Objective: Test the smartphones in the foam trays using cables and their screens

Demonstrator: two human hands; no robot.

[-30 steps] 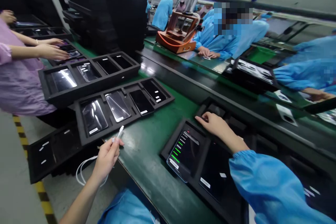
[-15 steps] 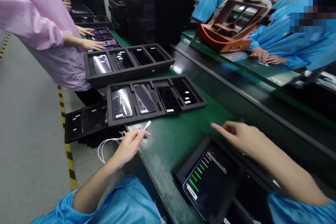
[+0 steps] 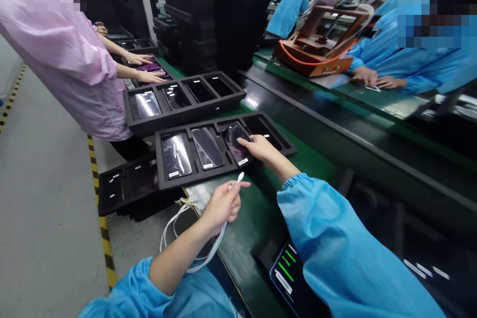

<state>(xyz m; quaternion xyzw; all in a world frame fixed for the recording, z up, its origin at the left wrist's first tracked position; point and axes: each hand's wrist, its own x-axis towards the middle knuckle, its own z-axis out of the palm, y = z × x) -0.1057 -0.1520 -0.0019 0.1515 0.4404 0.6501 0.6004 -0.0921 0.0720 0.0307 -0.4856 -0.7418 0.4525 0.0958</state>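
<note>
My left hand (image 3: 224,204) pinches a white USB cable (image 3: 240,177) near its plug, which points up and away over the bench edge; the cord loops below the wrist. My right hand (image 3: 259,148) reaches to the near black foam tray (image 3: 194,178) and grips the right edge of a smartphone (image 3: 235,138), thumb on its dark screen, other fingers partly hidden. Two more smartphones lie in the slots to its left, and the slot to its right is partly behind my hand. Under my right sleeve, a lit smartphone (image 3: 285,278) shows green bars.
Another foam tray (image 3: 186,109) of phones stands behind. A co-worker in pink (image 3: 85,69) handles phones at the left. Tall stacks of black trays (image 3: 194,25) rise at the back. Across the line sit a brown fixture (image 3: 313,54) and co-workers in blue.
My right hand has moved from above the near trays forward to the smartphone in the foam tray and taken hold of it. My left hand, still holding the cable, has shifted right.
</note>
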